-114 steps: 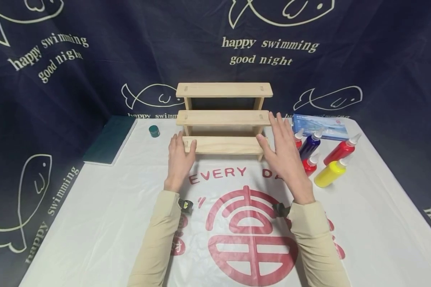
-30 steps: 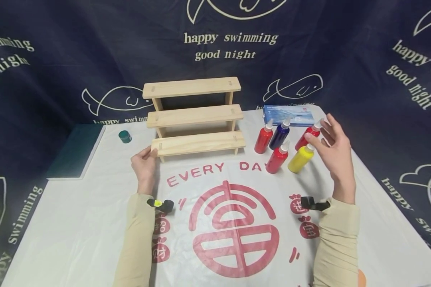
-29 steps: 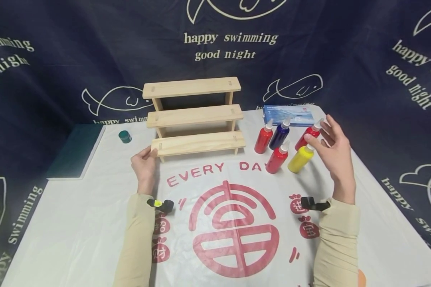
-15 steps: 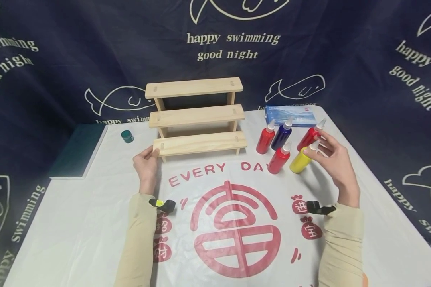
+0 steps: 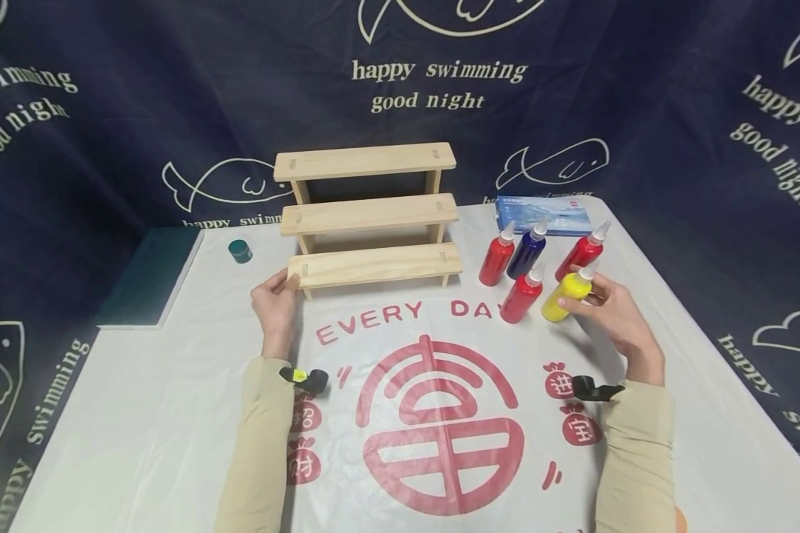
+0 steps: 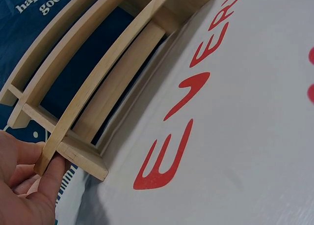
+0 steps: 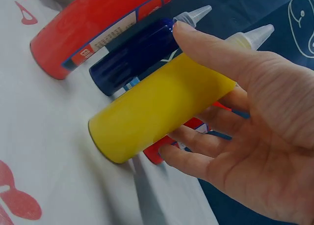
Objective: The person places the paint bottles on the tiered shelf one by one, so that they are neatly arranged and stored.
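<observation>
My left hand (image 5: pixel 275 302) pinches the left end of the lowest step of a three-tier wooden stand (image 5: pixel 373 266). In the left wrist view, thumb and fingers (image 6: pixel 53 178) sit above and below that board's end. On the right, my right hand (image 5: pixel 613 311) is around a yellow squeeze bottle (image 5: pixel 567 296) with a pointed clear cap. The right wrist view shows the thumb (image 7: pixel 206 45) across the upper part of the yellow bottle (image 7: pixel 162 102), and the other fingers curl behind it. Its base is at the white tablecloth.
Around the yellow bottle stand three red bottles, the nearest a red bottle (image 5: pixel 522 297), and a dark blue bottle (image 5: pixel 527 253). Behind them lies a blue flat box (image 5: pixel 543 215). A green jar (image 5: pixel 240 252) and a dark green book (image 5: pixel 153 277) are at the left.
My right hand has come down and left from above the yellow bottle and closed around it. Earlier both hands were at the stand's ends; the left has kept its hold on the lowest step.
</observation>
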### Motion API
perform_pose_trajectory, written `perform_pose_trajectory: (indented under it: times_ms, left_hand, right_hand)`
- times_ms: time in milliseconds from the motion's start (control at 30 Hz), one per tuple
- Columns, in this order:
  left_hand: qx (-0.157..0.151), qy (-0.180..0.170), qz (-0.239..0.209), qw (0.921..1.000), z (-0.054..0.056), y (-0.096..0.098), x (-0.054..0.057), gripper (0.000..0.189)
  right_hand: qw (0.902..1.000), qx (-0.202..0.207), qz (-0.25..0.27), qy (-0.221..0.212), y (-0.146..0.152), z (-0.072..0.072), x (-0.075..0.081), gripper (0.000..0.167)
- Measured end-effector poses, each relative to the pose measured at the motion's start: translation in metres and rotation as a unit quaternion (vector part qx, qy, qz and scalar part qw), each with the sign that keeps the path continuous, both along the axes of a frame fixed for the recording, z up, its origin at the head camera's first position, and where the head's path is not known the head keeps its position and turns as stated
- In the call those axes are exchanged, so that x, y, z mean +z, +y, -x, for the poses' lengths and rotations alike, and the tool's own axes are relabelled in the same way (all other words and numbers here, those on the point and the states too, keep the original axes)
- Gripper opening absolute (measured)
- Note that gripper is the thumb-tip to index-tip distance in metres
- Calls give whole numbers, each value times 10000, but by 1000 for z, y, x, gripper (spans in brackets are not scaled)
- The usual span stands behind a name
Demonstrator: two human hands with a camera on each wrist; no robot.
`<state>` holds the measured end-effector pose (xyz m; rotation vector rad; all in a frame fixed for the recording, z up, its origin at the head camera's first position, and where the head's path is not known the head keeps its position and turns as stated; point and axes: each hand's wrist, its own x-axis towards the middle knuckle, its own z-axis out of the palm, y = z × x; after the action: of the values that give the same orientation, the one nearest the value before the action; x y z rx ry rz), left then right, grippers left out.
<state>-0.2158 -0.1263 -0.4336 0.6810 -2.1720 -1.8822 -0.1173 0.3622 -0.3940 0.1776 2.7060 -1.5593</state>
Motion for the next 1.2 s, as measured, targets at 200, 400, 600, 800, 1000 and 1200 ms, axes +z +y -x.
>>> perform_pose_trajectory:
  times_ms: [200,400,600,800,1000,1200]
  left_hand:
    - [13,114,-20,9999,0,0,0,35]
    - [19,115,3,9999,0,0,1,35]
    - [24,134,-25,9999,-1,0,1,36]
    - [34,116,-63,9999,-1,1,0,36]
    - [54,149,-62,9999,0,2,-1,35]
    - [98,156,44,9998,0,1,-1,35]
  right_hand:
    - [9993,87,-185,-311,2,3,-7,56]
    - [9994,203,-28,-280,3,6,-14,57]
    - [9996,225,-24,-166,2,7,-16,54]
    - [9998,69,-156,-36,-2,5,-5,51]
    - [9989,-222,-338,236,-5,3,16,41]
    - [9987,-363,-366,50,-11,4,37,44]
